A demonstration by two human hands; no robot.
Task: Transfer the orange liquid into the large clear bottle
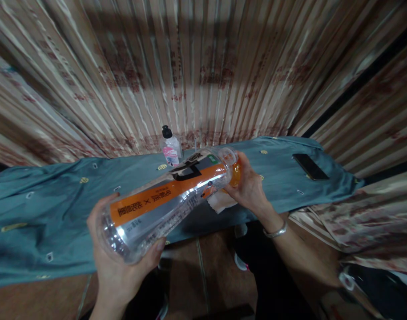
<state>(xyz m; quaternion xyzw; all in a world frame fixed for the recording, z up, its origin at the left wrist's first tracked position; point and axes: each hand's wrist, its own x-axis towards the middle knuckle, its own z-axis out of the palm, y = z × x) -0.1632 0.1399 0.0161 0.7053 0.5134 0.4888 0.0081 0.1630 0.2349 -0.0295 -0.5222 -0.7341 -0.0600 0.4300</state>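
My left hand (pixel 118 262) grips the base of a large clear plastic bottle (pixel 163 202) with an orange and black label. The bottle is tipped on its side, its open neck pointing away to the right. At the neck, my right hand (pixel 248 184) is closed around the bottle's orange cap (pixel 235 174), which sits just off the mouth. A white cloth or tissue (pixel 218 201) lies under the neck on the teal cloth-covered table (pixel 56 209). A metal bracelet circles my right wrist.
A small clear pump bottle (pixel 170 149) with a black top and pink label stands at the table's back edge. A dark phone (pixel 310 166) lies at the far right. Patterned curtains hang behind. Brown tiled floor and my shoes show below.
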